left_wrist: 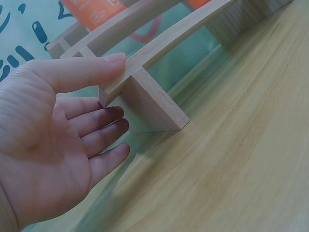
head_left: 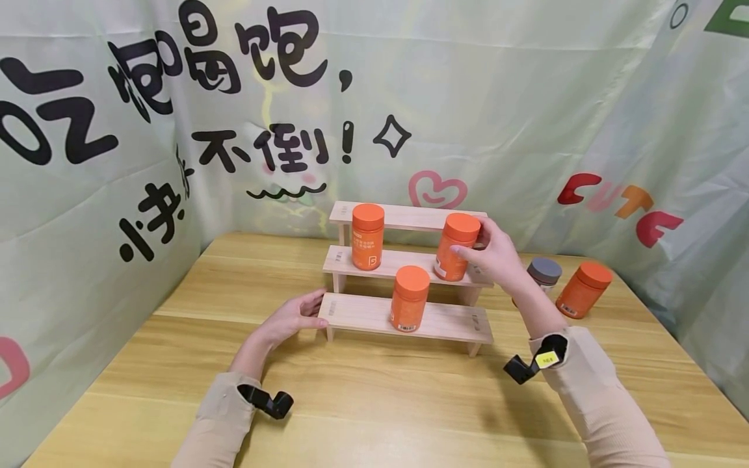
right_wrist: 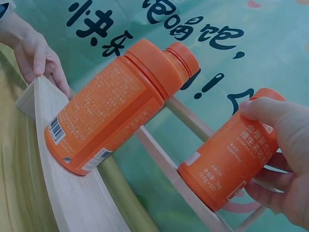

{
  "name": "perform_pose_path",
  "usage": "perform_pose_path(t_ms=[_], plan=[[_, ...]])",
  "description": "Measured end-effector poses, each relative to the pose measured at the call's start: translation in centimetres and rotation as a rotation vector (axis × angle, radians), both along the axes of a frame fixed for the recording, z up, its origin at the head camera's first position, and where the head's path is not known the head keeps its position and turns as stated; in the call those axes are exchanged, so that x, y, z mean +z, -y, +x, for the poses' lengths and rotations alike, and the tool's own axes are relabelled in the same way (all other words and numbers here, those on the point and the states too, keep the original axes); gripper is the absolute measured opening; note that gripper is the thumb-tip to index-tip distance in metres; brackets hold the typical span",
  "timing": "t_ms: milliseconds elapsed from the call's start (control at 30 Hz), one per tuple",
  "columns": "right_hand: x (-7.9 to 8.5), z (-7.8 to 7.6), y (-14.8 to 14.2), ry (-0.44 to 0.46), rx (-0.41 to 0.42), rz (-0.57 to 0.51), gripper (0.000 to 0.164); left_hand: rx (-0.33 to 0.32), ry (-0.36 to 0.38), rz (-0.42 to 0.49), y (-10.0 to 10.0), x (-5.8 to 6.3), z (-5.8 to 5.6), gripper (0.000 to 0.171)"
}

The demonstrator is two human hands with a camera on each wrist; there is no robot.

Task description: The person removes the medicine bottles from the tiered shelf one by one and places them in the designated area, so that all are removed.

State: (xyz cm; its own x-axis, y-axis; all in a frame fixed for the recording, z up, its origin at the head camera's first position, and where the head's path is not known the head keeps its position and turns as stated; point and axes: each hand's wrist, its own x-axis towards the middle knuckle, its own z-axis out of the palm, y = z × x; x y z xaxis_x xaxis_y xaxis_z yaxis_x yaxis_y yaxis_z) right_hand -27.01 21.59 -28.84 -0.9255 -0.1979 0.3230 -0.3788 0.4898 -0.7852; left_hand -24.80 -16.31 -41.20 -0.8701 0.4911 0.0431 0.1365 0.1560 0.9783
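A three-tier wooden display stand (head_left: 357, 311) stands on the table. My right hand (head_left: 497, 257) grips an orange supplement bottle (head_left: 453, 250) at the right end of the middle tier; its base meets the board (right_wrist: 222, 223) in the right wrist view. At the left end of the lowest tier is my left hand (head_left: 295, 317), thumb on top and fingers below the board's end (left_wrist: 113, 89). A second orange bottle (head_left: 367, 240) stands upright on the middle tier's left part. Another orange bottle (head_left: 409, 302) is upright near the middle of the lowest tier.
To the right of the stand, on the table (head_left: 374, 403), are one more orange bottle (head_left: 585, 289) and a grey-lidded bottle (head_left: 544, 272), partly hidden behind my right forearm. A printed cloth backdrop (head_left: 515, 117) hangs close behind the stand.
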Motion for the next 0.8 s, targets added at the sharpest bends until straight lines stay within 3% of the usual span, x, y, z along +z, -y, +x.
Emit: perform_pose_path(t_ms=[267,800], plan=[[0.3,0.6,-0.8,0.021,-0.067,0.017,0.071,-0.006,-0.009,-0.008,-0.1,0.0,-0.2,0.083],[1.7,2.1,-4.3,-0.054,-0.146,0.045,0.065,-0.006,-0.005,0.002,0.0,0.0,0.0,0.084]])
